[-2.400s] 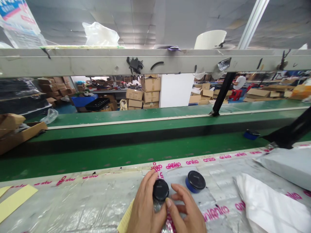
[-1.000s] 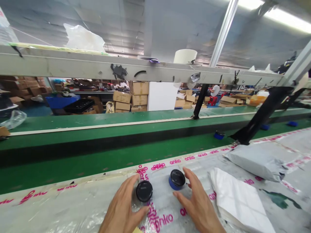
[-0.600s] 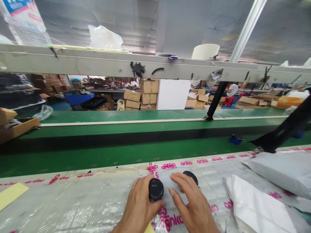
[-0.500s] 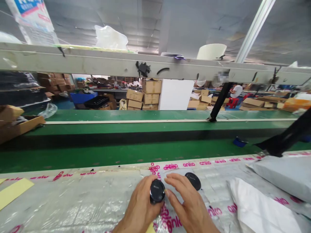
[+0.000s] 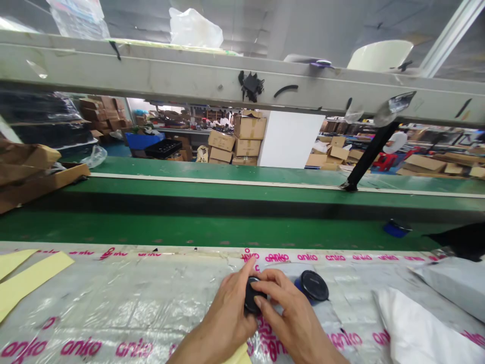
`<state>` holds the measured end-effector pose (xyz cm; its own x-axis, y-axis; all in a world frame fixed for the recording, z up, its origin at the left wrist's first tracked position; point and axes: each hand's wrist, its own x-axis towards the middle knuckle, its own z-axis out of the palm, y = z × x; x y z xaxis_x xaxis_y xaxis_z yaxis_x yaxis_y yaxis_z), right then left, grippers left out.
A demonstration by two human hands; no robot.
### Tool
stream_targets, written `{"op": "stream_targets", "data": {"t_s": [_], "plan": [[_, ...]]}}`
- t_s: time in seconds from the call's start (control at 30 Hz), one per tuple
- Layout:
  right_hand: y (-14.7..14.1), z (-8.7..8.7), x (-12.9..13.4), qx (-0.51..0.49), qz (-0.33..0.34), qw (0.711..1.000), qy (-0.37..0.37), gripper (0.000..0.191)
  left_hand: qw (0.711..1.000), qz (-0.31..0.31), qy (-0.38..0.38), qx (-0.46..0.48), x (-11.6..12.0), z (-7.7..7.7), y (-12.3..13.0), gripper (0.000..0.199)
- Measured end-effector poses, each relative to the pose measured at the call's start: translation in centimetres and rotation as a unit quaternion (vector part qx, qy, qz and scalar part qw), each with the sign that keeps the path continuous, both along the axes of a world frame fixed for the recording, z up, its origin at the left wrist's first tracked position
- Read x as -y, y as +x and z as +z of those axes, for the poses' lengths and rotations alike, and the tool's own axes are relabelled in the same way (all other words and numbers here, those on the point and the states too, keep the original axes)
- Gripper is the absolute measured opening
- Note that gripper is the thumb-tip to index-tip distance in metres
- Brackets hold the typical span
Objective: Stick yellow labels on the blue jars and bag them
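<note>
**Both hands closed on a round black puck (image 5: 252, 298) at the worktop's near side**

Head view, looking forward and down. The left hand (image 5: 225, 318) and right hand (image 5: 286, 318) meet around the round black puck, with the fingers (image 5: 271, 289) of both clamped on its rim and only a slice of its dark face showing between them. Its underside is hidden.

Just right of the fingers, a round black disc on a blue base (image 5: 314, 285) lies on its own, touched by neither hand. Under the hands runs a clear plastic sheet (image 5: 125, 303) printed in pink with "anko", spread over the worktop. Well left of the fingers lie yellow paper strips (image 5: 30, 273). Well right of them are a white flat bag (image 5: 413, 323) and a grey mailer bag (image 5: 454, 288).

Beyond the fingers runs a green conveyor belt (image 5: 189, 232), with a small blue piece (image 5: 396, 228) on it, and stacked cardboard boxes (image 5: 242, 136) stand farther off.

So far one piece is in hand and the other waits on the sheet, and neither sits inside a bag
</note>
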<state>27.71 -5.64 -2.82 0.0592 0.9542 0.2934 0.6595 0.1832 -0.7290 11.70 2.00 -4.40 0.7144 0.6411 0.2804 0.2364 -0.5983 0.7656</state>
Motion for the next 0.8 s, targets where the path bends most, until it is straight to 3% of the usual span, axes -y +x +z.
{"op": "stream_targets", "data": {"t_s": [0.3,0.53,0.8], "plan": [[-0.2,0.3,0.2,-0.017,0.001,1.0,-0.025,0.026,1.0,-0.01,0.015,-0.006,-0.1,-0.5,-0.2,0.104],[0.0,0.5,0.1,-0.058,-0.019,0.998,-0.012,0.016,0.999,-0.033,0.042,-0.008,0.0,0.3,0.0,0.105],[0.6,3.2,-0.5,0.046,0.007,0.998,-0.041,0.024,0.999,-0.043,0.016,-0.008,0.1,0.0,0.2,0.113]]}}
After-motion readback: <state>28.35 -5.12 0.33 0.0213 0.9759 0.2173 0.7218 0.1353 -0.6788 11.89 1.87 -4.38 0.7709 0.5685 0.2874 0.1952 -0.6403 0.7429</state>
